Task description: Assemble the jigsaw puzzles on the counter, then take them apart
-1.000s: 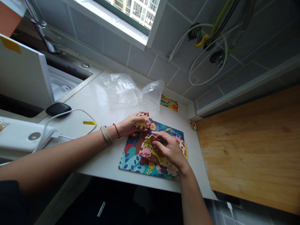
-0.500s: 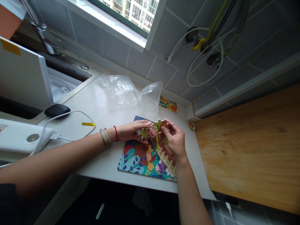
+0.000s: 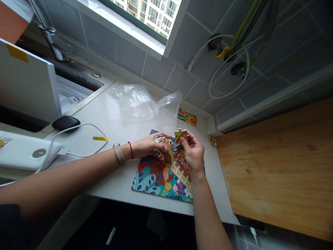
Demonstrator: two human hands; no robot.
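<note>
My left hand point(image 3: 152, 145) is closed around several jigsaw puzzle pieces point(image 3: 166, 144), stacked together above the puzzle board. In my right hand point(image 3: 193, 152) a green and brown puzzle piece point(image 3: 179, 134) is pinched between thumb and fingers, close beside the left hand's pieces. Below both hands lies the colourful puzzle board point(image 3: 148, 178), printed with blue leaves, flowers and a white fence. My hands and the held pieces hide its upper and right parts.
Crumpled clear plastic point(image 3: 137, 102) lies behind the board. A small picture card point(image 3: 187, 116) and a little colourful piece point(image 3: 212, 141) rest near the wall. A white device with a cable point(image 3: 88, 125), a black mouse-shaped object point(image 3: 66, 123) and a wooden board point(image 3: 275, 166) flank the white counter.
The pieces in my two hands have come apart slightly. A fenced section hanging from the right hand's pieces now lies lower, over the board. The view has shifted a little.
</note>
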